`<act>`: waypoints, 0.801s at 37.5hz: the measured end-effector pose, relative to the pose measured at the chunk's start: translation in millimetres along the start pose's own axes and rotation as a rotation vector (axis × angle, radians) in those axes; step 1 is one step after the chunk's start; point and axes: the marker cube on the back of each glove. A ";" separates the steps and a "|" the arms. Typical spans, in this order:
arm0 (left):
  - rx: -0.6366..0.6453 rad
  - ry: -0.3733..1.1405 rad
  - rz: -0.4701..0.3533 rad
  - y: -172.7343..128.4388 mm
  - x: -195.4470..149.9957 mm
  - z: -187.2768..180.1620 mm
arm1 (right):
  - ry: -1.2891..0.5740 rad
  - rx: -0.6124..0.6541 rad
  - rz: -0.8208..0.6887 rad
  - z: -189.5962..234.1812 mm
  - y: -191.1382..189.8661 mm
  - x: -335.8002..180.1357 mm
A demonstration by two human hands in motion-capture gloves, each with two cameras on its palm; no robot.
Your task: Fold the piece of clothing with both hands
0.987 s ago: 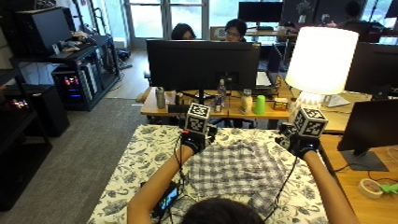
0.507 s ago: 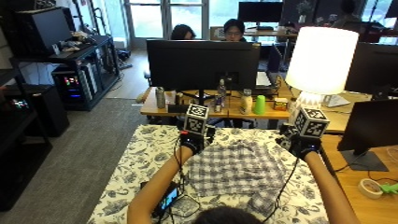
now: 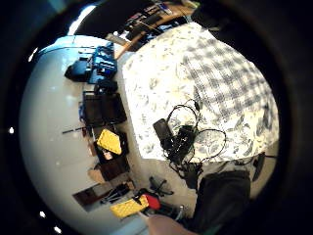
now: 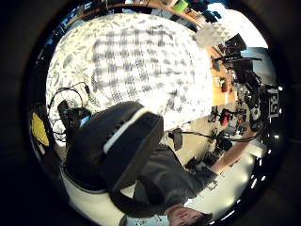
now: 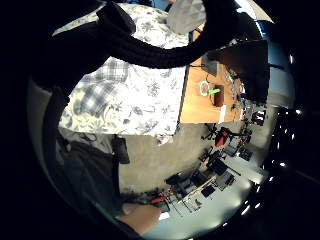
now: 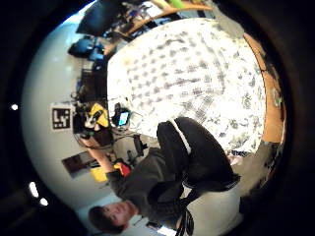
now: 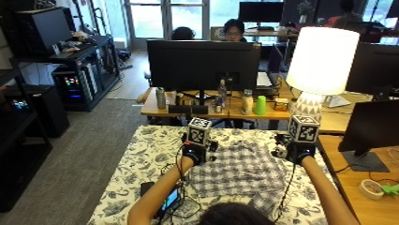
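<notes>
Over the checked shirt [image 7: 240, 171], left hand [image 7: 195, 152] and right hand [image 7: 298, 151] hover, grip unclear.

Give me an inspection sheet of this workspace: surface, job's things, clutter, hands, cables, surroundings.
Surface: table under a floral cloth.
Job's things: checked shirt lying spread out, not yet folded.
Clutter: phone, screen lit, near the person's left forearm.
Hands: left hand and right hand at the shirt's far corners; fingers not visible.
Cables: black tangle beside the phone.
Surroundings: lamp, monitor, bottles on the desk beyond.
</notes>
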 end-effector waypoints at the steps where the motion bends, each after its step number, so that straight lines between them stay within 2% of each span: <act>1: -0.020 0.006 0.011 -3.4 2.0 9.4 | 0.000 -0.018 0.008 9.2 -10.8 6.0; 5: -0.108 0.033 0.069 -18.7 13.0 55.2 | -0.004 -0.083 0.024 34.7 -35.0 19.1; 11: -0.157 0.138 0.110 -32.1 25.4 105.2 | 0.008 -0.103 0.028 43.4 -35.5 19.5; 13: -0.184 0.158 0.100 -25.2 31.7 118.8 | 0.012 -0.101 0.029 45.6 -35.7 21.0; 17: -0.286 0.115 0.068 5.7 42.9 133.5 | 0.010 -0.094 0.029 46.9 -34.8 23.5; 22: -0.409 0.083 0.066 14.8 51.0 155.3 | 0.008 -0.108 0.036 50.5 -34.3 26.1; 30: -0.379 0.065 0.047 8.0 56.2 167.2 | 0.016 -0.128 0.033 60.2 -38.1 27.6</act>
